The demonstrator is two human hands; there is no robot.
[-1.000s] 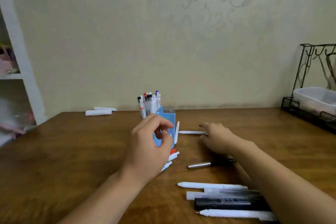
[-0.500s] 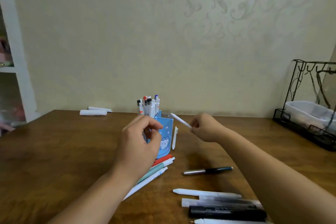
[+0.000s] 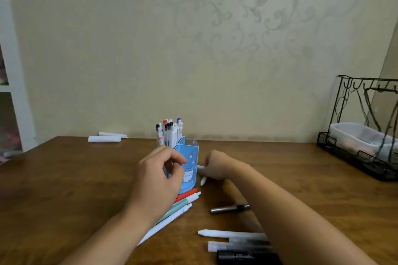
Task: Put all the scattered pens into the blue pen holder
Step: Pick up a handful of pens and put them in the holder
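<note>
Nearest to me, at the lower edge, a cluster of white and black pens (image 3: pixel 232 243) lies side by side on the counter (image 3: pixel 64 189), long axes running left to right, partly under my right forearm. Just beyond, a black and silver pen (image 3: pixel 230 208) lies alone, also crosswise. To its left, three pens, red, green and white (image 3: pixel 183 204), lie fanned diagonally, their far ends at the foot of the blue pen holder (image 3: pixel 189 163).

My left hand (image 3: pixel 157 178) hovers in front of the holder, fingers loosely curled, thumb near the index tip; I see nothing held in it. My right hand (image 3: pixel 217 168) is low, just right of the holder, fingers curled downward over a white pen (image 3: pixel 203 180) lying beside the holder's right wall, long axis roughly near to far. A second white end shows at the fingertips; whether either pen is actually pinched I cannot tell.

In my judgement the right hand is nearer and should take this pen.

The holder stands upright mid-counter, its rear compartment already crowded with pens (image 3: pixel 170 133).
</note>
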